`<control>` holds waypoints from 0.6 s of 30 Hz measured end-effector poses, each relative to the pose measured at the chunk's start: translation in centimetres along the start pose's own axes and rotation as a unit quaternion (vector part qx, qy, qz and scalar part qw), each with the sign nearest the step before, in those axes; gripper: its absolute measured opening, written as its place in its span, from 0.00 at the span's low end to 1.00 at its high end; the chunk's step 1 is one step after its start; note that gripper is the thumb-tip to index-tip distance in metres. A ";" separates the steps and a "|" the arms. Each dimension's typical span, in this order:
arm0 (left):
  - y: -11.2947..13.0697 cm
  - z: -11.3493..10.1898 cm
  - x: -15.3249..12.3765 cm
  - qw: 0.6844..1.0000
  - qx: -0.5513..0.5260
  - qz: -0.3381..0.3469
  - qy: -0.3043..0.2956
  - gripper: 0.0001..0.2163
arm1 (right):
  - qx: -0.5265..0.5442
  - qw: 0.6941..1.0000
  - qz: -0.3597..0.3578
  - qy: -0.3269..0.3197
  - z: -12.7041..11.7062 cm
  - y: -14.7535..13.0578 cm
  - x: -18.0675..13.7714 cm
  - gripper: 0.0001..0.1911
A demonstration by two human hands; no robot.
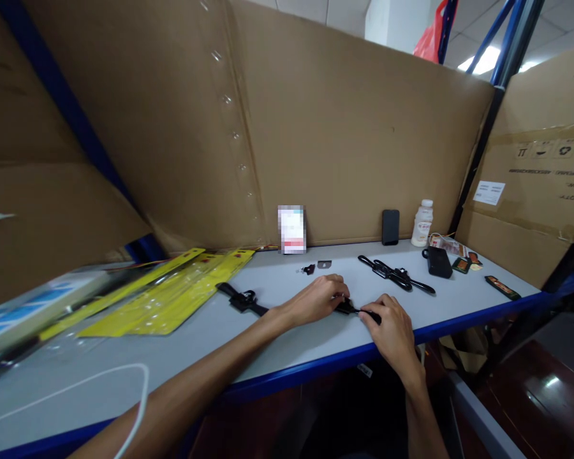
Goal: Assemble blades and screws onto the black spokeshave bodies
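Note:
A black spokeshave (348,308) is held near the table's front edge, partly hidden by my fingers. My right hand (391,324) is closed round its right handle. The fingers of my left hand (321,298) pinch at its middle, where a small part is too covered to make out. Beside my left forearm lies another black spokeshave (243,299). To the right, two more spokeshaves (396,275) lie crossed together. Behind my left hand are a flat metal blade (324,264) and a small dark part with a screw (308,269).
Yellow carded packages (186,299) and a long box (38,303) cover the left side. A phone with a lit screen (292,231), a dark phone (390,227) and a bottle (421,224) stand at the back. A black case (439,262) sits right. A white cable (143,389) crosses front left.

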State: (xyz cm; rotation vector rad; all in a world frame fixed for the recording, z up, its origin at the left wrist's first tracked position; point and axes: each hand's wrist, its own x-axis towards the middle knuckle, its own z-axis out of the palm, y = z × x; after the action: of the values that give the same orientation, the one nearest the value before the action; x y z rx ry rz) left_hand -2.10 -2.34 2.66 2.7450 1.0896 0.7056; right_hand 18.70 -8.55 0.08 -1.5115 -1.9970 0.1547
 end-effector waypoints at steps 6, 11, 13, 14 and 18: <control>-0.9 0.2 0.1 1.000 -0.008 -0.019 0.009 0.12 | 0.009 1.000 0.000 -0.003 0.1 0.1 0.2 0.09; -0.8 0.2 0.1 1.000 -0.024 0.008 0.019 0.14 | 0.008 1.000 -0.004 0.003 0.3 0.4 0.2 0.09; -0.6 0.1 0.1 0.999 -0.031 0.011 0.015 0.14 | 0.008 1.000 -0.006 0.004 0.3 0.4 0.1 0.09; -0.5 0.0 0.1 0.999 -0.034 0.012 0.013 0.14 | 0.007 1.000 -0.008 0.004 0.3 0.4 0.1 0.09; -0.4 -0.1 0.2 0.999 -0.052 -0.013 0.009 0.13 | 0.004 1.000 -0.011 0.002 0.1 0.3 0.1 0.09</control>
State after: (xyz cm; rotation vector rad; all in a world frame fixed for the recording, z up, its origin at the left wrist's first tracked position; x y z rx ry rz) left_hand -2.30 -1.95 2.75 2.6372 1.0599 0.7629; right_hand 18.87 -8.37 -0.10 -1.4831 -2.0070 0.1511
